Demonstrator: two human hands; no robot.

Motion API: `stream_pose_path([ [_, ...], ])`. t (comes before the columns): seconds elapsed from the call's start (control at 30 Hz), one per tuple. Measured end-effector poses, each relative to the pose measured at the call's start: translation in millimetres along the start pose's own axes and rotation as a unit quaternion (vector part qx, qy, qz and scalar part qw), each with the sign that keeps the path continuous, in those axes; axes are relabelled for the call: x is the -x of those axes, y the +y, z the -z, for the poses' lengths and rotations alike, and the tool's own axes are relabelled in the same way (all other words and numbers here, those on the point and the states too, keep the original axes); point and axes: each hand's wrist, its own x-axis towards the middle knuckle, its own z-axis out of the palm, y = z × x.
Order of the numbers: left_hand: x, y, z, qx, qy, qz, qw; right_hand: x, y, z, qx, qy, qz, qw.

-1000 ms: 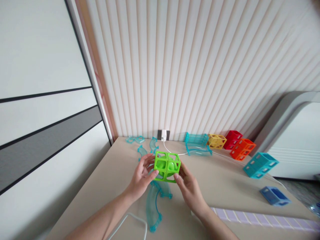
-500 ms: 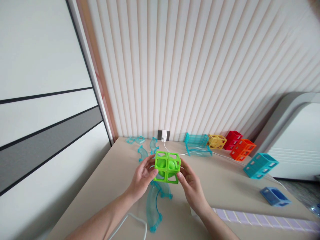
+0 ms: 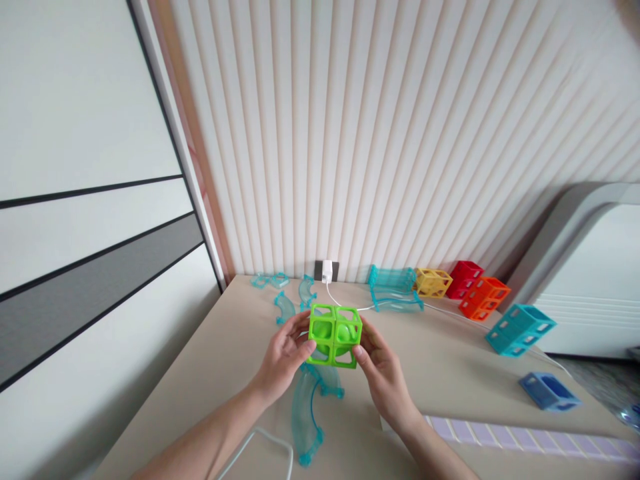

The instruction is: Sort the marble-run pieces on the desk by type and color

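Observation:
A bright green open-frame block with a curved green piece inside is held up above the beige table. My left hand grips its left side with the thumb on the front face. My right hand grips its right side from below. Under the block, clear blue curved track pieces lie on the table.
Along the ribbed wall lie more clear blue track pieces, a yellow block, a red block and an orange block. A teal block and a blue block sit right. A white charger and cable run across.
The green block has sunk slightly and both hands have closed in a little more around it. Nothing else has moved.

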Motion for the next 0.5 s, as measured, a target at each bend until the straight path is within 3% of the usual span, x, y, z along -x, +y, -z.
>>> stream_pose_path([
  [0.5,3.0,0.1,-2.5,-0.037,0.008,0.022,0.999,-0.2,2.5,-0.9,-0.028,0.008,-0.002,1.0],
])
